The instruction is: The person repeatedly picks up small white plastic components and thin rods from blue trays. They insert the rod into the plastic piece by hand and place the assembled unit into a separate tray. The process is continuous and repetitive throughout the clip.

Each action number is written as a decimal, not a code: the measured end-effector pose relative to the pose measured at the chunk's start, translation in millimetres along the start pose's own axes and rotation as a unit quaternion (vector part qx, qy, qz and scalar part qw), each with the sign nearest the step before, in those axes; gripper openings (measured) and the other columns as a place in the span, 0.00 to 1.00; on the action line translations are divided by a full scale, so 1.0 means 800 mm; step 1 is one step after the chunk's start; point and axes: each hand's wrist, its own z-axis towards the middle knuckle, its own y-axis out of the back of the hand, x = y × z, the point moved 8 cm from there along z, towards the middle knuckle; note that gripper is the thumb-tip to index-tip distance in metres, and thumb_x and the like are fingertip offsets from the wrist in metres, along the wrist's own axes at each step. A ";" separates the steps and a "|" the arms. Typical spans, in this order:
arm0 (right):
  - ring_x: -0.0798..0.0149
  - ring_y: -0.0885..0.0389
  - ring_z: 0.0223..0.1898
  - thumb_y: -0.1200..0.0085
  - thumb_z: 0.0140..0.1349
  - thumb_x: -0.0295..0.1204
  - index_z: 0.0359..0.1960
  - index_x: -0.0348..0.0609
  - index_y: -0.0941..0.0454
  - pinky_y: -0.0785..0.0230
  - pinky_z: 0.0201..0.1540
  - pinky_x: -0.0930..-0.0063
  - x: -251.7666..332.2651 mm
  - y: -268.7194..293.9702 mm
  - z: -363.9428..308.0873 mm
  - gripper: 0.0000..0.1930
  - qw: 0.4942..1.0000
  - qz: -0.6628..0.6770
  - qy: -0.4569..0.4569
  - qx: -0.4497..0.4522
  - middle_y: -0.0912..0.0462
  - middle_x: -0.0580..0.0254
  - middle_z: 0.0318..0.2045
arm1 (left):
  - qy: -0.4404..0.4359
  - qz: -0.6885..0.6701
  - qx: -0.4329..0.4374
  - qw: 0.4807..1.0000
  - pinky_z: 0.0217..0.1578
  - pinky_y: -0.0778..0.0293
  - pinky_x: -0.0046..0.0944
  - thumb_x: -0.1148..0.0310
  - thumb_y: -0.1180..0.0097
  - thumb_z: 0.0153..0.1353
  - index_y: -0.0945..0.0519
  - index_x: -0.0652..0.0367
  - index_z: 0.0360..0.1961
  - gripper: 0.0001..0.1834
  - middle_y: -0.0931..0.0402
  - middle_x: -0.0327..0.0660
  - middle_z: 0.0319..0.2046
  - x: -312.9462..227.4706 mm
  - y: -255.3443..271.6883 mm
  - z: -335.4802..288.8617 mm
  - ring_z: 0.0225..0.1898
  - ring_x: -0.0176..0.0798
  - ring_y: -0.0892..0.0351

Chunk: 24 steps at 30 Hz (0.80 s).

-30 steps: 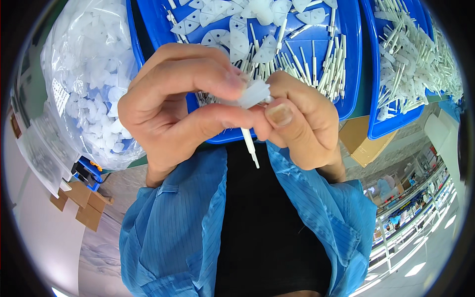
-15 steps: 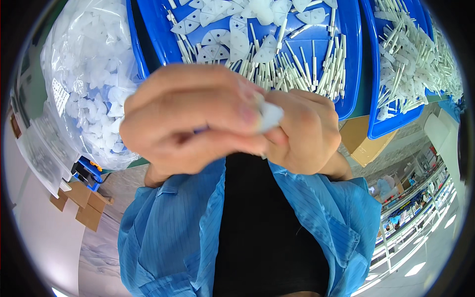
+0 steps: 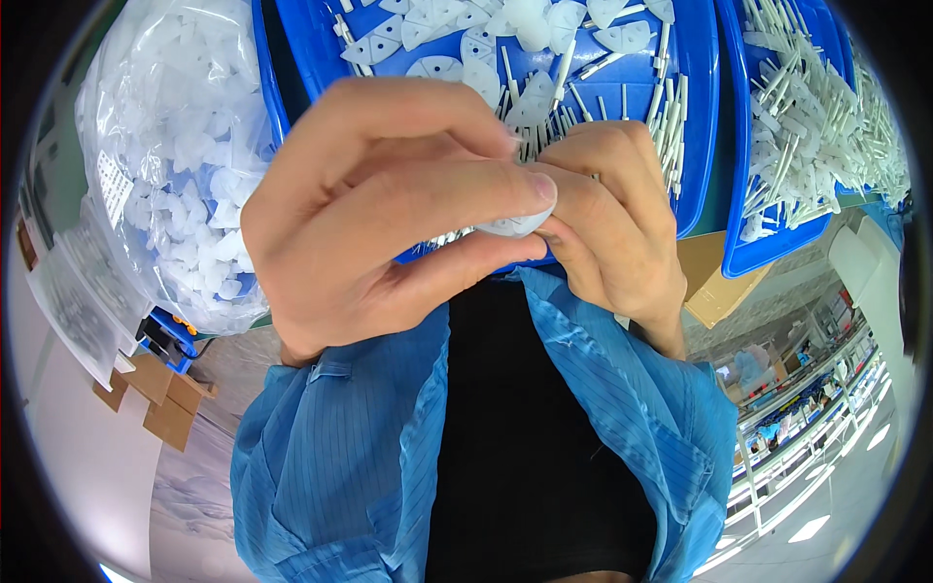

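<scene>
White plastic piece (image 3: pixel 513 225), small and flat, is pinched between both hands close under the camera, held up near the face, likely for a close look at fine fitting work. Left hand (image 3: pixel 374 209) curls large across the middle of the view, its thumb and fingers clenched on the piece. Right hand (image 3: pixel 607 214) meets it from the other side, fingertips pressed to the same piece. Most of the piece is hidden by the fingers. Behind the hands sits a blue tray (image 3: pixel 695 117) of white fan-shaped pieces and thin pins, within easy reach. A second blue tray (image 3: pixel 743 248) of pins lies to the right, and a clear bag of white parts (image 3: pixel 175 165) to the left.
</scene>
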 end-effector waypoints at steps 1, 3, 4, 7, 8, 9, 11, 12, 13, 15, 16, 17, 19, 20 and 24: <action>0.55 0.28 0.34 0.39 0.53 0.30 0.35 0.36 0.20 0.34 0.36 0.67 0.000 0.001 0.001 0.11 1.000 -0.001 -0.004 -0.002 0.24 0.56 0.33 | 0.000 0.007 -0.004 1.000 0.32 0.21 0.31 0.69 0.21 0.33 0.18 0.64 0.36 0.26 0.22 0.50 0.37 -0.001 0.003 -0.001 0.33 0.40 0.18; 0.56 0.29 0.34 0.39 0.53 0.31 0.34 0.37 0.20 0.35 0.35 0.68 0.002 0.002 0.003 0.11 1.000 -0.001 -0.012 -0.001 0.26 0.57 0.32 | 0.024 0.001 -0.006 1.000 0.33 0.21 0.31 0.70 0.21 0.31 0.18 0.64 0.36 0.26 0.23 0.49 0.37 0.003 0.005 -0.001 0.35 0.39 0.18; 0.57 0.30 0.34 0.39 0.53 0.32 0.34 0.37 0.19 0.36 0.35 0.68 0.001 0.002 0.003 0.11 1.000 -0.002 -0.018 0.000 0.26 0.58 0.32 | 0.046 -0.013 -0.001 0.999 0.34 0.20 0.31 0.72 0.21 0.31 0.18 0.65 0.36 0.27 0.23 0.49 0.38 0.007 0.003 0.000 0.36 0.39 0.18; 0.57 0.31 0.33 0.39 0.53 0.32 0.34 0.37 0.19 0.36 0.35 0.68 0.000 0.000 0.000 0.11 1.000 -0.004 -0.015 0.002 0.27 0.58 0.31 | 0.152 -0.112 -0.021 0.982 0.38 0.19 0.33 0.75 0.21 0.30 0.19 0.66 0.36 0.27 0.24 0.48 0.39 0.025 -0.006 -0.010 0.39 0.38 0.19; 0.57 0.31 0.33 0.39 0.53 0.32 0.34 0.37 0.19 0.37 0.35 0.68 0.000 0.000 0.000 0.12 1.000 -0.004 -0.016 -0.002 0.27 0.58 0.32 | 0.192 -0.154 -0.033 0.969 0.39 0.19 0.34 0.76 0.22 0.29 0.19 0.66 0.36 0.26 0.24 0.48 0.39 0.032 -0.010 -0.017 0.40 0.38 0.19; 0.57 0.31 0.33 0.39 0.53 0.32 0.35 0.36 0.19 0.37 0.35 0.68 -0.001 0.001 0.000 0.12 1.000 -0.005 -0.017 -0.005 0.27 0.58 0.32 | 0.186 -0.176 -0.047 0.966 0.42 0.18 0.35 0.78 0.22 0.30 0.19 0.67 0.36 0.26 0.24 0.48 0.41 0.033 -0.011 -0.018 0.40 0.39 0.19; 0.57 0.31 0.33 0.39 0.53 0.31 0.35 0.36 0.19 0.37 0.34 0.69 -0.002 0.002 0.001 0.12 1.000 -0.004 -0.023 -0.007 0.27 0.58 0.31 | 0.163 -0.126 -0.038 0.978 0.42 0.18 0.36 0.76 0.22 0.30 0.18 0.67 0.37 0.27 0.23 0.50 0.41 0.031 -0.007 -0.017 0.39 0.40 0.18; 0.58 0.31 0.33 0.39 0.52 0.31 0.35 0.36 0.19 0.37 0.34 0.69 -0.003 0.003 0.002 0.12 1.000 -0.003 -0.028 -0.006 0.27 0.58 0.31 | 0.136 -0.098 -0.037 0.985 0.41 0.18 0.36 0.76 0.22 0.30 0.18 0.67 0.37 0.27 0.23 0.51 0.42 0.027 -0.005 -0.016 0.38 0.42 0.17; 0.58 0.31 0.33 0.38 0.52 0.30 0.35 0.35 0.19 0.38 0.34 0.69 -0.004 0.004 0.003 0.12 0.999 -0.001 -0.032 -0.005 0.27 0.58 0.31 | 0.109 -0.068 -0.038 0.991 0.41 0.17 0.36 0.75 0.22 0.31 0.18 0.67 0.38 0.27 0.23 0.52 0.42 0.023 -0.002 -0.014 0.38 0.43 0.16; 0.58 0.31 0.32 0.38 0.52 0.29 0.35 0.35 0.19 0.38 0.33 0.70 -0.004 0.005 0.003 0.11 0.999 -0.005 -0.036 -0.002 0.27 0.58 0.30 | 0.032 -0.010 -0.041 0.999 0.39 0.17 0.37 0.73 0.23 0.32 0.17 0.66 0.39 0.27 0.23 0.54 0.44 0.012 0.001 -0.011 0.38 0.45 0.16; 0.58 0.31 0.32 0.38 0.52 0.29 0.35 0.35 0.19 0.38 0.33 0.70 -0.004 0.005 0.003 0.11 0.999 -0.009 -0.036 -0.001 0.27 0.58 0.30 | -0.006 0.014 -0.041 0.999 0.39 0.16 0.37 0.72 0.23 0.33 0.17 0.66 0.40 0.27 0.23 0.55 0.44 0.007 0.001 -0.010 0.38 0.46 0.15; 0.58 0.31 0.31 0.38 0.52 0.29 0.35 0.35 0.19 0.38 0.33 0.70 -0.004 0.006 0.003 0.11 1.000 -0.003 -0.030 -0.009 0.27 0.58 0.29 | -0.038 0.027 -0.034 0.998 0.38 0.16 0.37 0.72 0.23 0.33 0.17 0.65 0.40 0.27 0.23 0.56 0.45 0.002 0.000 -0.008 0.38 0.47 0.15; 0.58 0.31 0.31 0.38 0.52 0.28 0.35 0.35 0.19 0.39 0.32 0.70 -0.005 0.006 0.002 0.11 0.999 0.012 -0.018 -0.024 0.27 0.58 0.29 | -0.039 0.024 -0.041 0.998 0.37 0.16 0.37 0.72 0.24 0.35 0.17 0.65 0.41 0.26 0.22 0.58 0.44 0.001 -0.002 -0.007 0.38 0.48 0.15; 0.58 0.32 0.30 0.38 0.53 0.28 0.35 0.35 0.19 0.40 0.32 0.70 -0.005 0.005 0.002 0.11 1.000 0.007 -0.019 -0.023 0.27 0.58 0.29 | -0.040 0.023 -0.043 0.998 0.36 0.16 0.38 0.72 0.25 0.36 0.17 0.65 0.41 0.26 0.22 0.58 0.43 0.000 -0.003 -0.006 0.39 0.49 0.15; 0.60 0.33 0.29 0.39 0.53 0.29 0.36 0.34 0.19 0.42 0.30 0.70 -0.003 0.005 0.002 0.12 0.999 -0.024 -0.027 -0.001 0.29 0.59 0.27 | 0.038 -0.031 -0.040 0.998 0.37 0.16 0.39 0.75 0.24 0.36 0.17 0.67 0.37 0.23 0.21 0.57 0.41 0.007 0.001 -0.008 0.38 0.49 0.15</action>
